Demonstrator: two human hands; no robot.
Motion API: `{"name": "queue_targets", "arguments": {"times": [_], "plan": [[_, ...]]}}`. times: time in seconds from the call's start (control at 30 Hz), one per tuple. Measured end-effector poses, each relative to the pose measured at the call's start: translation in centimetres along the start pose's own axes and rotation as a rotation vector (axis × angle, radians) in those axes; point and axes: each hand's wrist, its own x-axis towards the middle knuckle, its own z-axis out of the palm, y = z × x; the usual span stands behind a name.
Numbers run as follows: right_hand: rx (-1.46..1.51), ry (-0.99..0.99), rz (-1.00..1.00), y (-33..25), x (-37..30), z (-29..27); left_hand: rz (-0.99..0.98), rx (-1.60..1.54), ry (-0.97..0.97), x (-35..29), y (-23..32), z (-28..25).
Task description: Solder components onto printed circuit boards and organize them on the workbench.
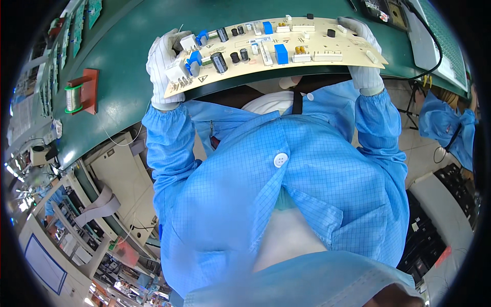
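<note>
Circuit board, cream-coloured and crowded with parts, is held at its two ends above the near edge of a green table. The left end is gripped by the gloved left hand, its fingers curled in beside two white blocks. The right end is clasped by the right hand, partly closed, with grey fingertips hooked over the far edge; how firmly it is pressed beneath cannot be told.

Closest to the left-hand grip, blue discs could be bent if the fingers were shifted inward. Farther along, black cans and blue boxes stand proud of the surface and could be knocked if the board were tipped against the table. With support seen only at the ends, the middle could be flexed by an uneven squeeze. Should either grip be loosened, a drop past the table edge would be risked.

Beyond the left sleeve, a pale wire hangs in a loop near a wire spool and could be snagged by the cuff; its far end cannot be traced.
</note>
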Motion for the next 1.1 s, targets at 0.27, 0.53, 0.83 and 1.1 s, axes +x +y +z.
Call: {"name": "queue_targets", "arguments": {"times": [0.27,0.53,0.83,1.1], "plan": [[0.027,-0.006,0.005,0.9,0.2,0.2,-0.012,-0.132,0.060,0.3,-1.3,0.9],[0.505,0.365,-0.254,-4.7,2.9,-6.4,-0.240,-0.295,0.243,1.3,-1.0,-1.1],[-0.403,0.232,-1.030,-17.1,6.9,-14.4,0.599,-0.524,0.102,0.2,17.8,-12.3],[-0.882,0.283,-0.890,-26.5,6.8,-13.1,0.402,-0.175,0.651,-3.3,17.9,-9.6]]}}
